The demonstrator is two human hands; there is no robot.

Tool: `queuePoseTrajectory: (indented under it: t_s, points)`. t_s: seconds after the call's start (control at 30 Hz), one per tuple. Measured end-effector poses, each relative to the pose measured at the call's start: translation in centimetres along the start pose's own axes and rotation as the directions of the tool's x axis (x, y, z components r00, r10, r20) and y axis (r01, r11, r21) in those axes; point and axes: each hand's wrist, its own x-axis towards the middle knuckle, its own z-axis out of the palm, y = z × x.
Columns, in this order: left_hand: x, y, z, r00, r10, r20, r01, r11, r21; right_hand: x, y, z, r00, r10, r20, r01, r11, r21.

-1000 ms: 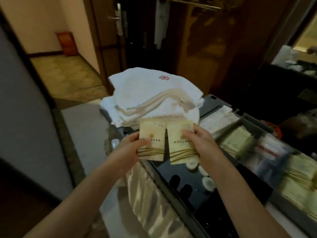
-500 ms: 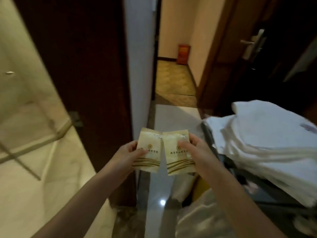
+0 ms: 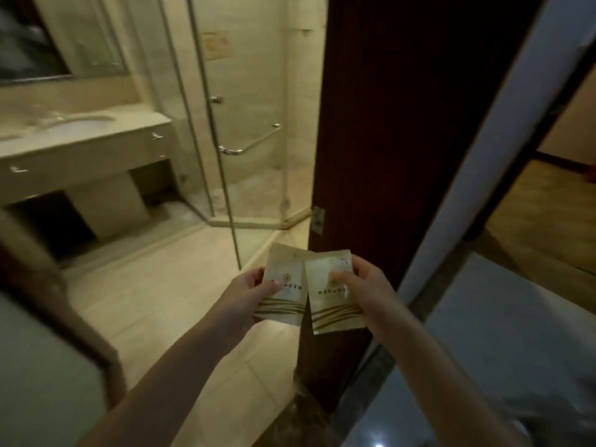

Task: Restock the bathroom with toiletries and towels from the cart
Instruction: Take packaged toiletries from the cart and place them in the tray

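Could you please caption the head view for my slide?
Left hand and right hand each hold a packet at the bathroom doorway.

View swung off the cart — towels gone from frame, bathroom ahead now: vanity [image 3: 96, 146], glass shower [image 3: 245, 124]. Right packet [image 3: 333, 298] sits slightly lower than the left packet [image 3: 283, 288] — right thumb further in across its face.

Two cream packets [image 3: 283, 288] [image 3: 335, 304], two hands [image 3: 248, 293] [image 3: 371, 288], one washbasin [image 3: 80, 124].
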Motion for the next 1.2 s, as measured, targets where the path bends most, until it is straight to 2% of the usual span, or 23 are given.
queuePoseTrajectory:
  t_s: [0.17, 0.3, 0.43, 0.67, 0.93, 1.2]
  points:
    - [-1.7, -0.8, -2.8, 0.978, 0.005, -0.211, -0.009, 1.0, -0.02, 3.3, 0.4, 3.4, 0.99, -0.001, 0.144, -0.005, 0.999, 0.04]
    - [-2.3, -0.4, -5.5, 0.931, 0.012, -0.364, -0.03, 0.999, -0.042, 5.9, 0.1, 6.9, 0.973, 0.019, 0.229, -0.028, 0.999, 0.033]
    - [-1.7, -0.2, -8.6, 0.887, 0.015, -0.461, -0.076, 0.991, -0.114, 8.7, -0.6, 10.2, 0.95, 0.047, 0.31, -0.048, 0.999, -0.006]
    - [1.1, 2.4, -15.6, 0.903, 0.067, -0.425, -0.183, 0.954, -0.239, 15.4, -3.0, 17.7, 0.906, 0.027, 0.421, -0.042, 0.999, 0.026]
    - [5.7, 7.8, -27.0, 0.895, 0.1, -0.435, -0.219, 0.947, -0.234, 24.0, -6.3, 28.7, 0.89, 0.032, 0.455, -0.065, 0.996, 0.056]
    - [9.5, 10.5, -34.9, 0.857, 0.123, -0.501, -0.216, 0.967, -0.132, 30.2, -6.7, 38.0, 0.872, -0.002, 0.489, -0.015, 0.999, 0.03]
